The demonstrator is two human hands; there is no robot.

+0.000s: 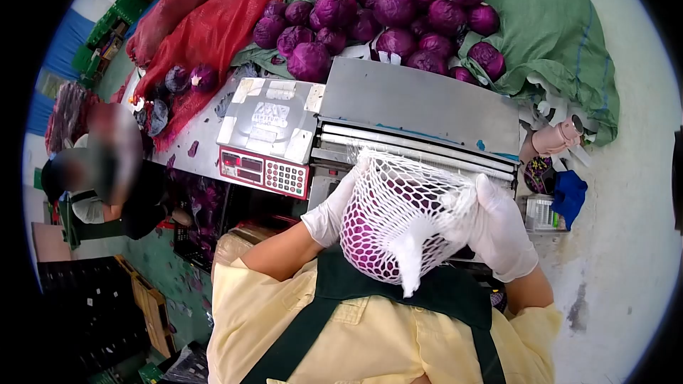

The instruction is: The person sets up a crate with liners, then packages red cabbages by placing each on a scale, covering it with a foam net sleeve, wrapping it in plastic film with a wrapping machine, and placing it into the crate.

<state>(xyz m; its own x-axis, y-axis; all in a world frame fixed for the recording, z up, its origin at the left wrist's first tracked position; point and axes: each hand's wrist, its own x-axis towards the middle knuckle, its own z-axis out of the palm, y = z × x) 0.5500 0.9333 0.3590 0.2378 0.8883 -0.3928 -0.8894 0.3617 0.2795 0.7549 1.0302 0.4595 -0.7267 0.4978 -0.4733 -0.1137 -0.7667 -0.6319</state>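
Note:
Between my two white-gloved hands is a white foam net (398,195), stretched wide in front of my chest. Through its mesh shows a red cabbage (359,242) at the lower left, and a bunched white tail of netting hangs at the front. My left hand (334,210) grips the upper left edge of the net, its fingertips partly behind the mesh. On the other side, my right hand (498,231) is closed on the net's gathered right edge. Just beyond the net stands a metal wrapping machine (427,103) with white rollers.
A weighing scale (267,124) with a red keypad sits left of the machine. Behind lie a heap of red cabbages (395,11), a red mesh sack (213,35) and a green sack (541,21). At the right is a blue cloth (569,195). Another person (107,171) is at the left.

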